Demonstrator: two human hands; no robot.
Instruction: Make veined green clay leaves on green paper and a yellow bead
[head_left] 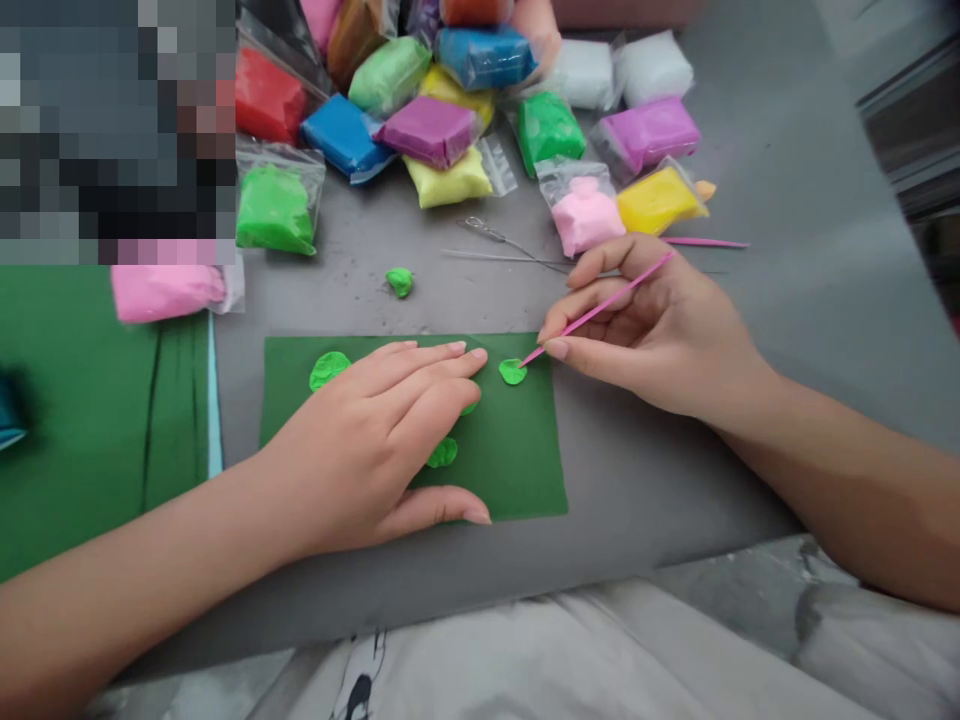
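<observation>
My left hand (pixel 375 430) lies flat over a dark green sheet (pixel 517 470), fingers stretched out and thumb apart. Partly under and around it are flattened bright green clay pieces, one at the upper left (pixel 328 370) and another by the thumb (pixel 442 453). Between thumb and fingers, my right hand (pixel 645 320) pinches a thin pink modelling tool (pixel 619 294). The tool's tip touches a small flat green clay piece (pixel 512 372) near the sheet's right edge. A lump of green clay (pixel 400 282) sits on the table beyond the sheet.
Many bagged clay packs in several colours, such as a purple one (pixel 431 130) and a light pink one (pixel 586 217), crowd the far side. Wire tools (pixel 510 257) and another pink tool (pixel 709 242) lie before them. A larger green sheet (pixel 82 420) is at left. Another person's hand (pixel 538 30) reaches in.
</observation>
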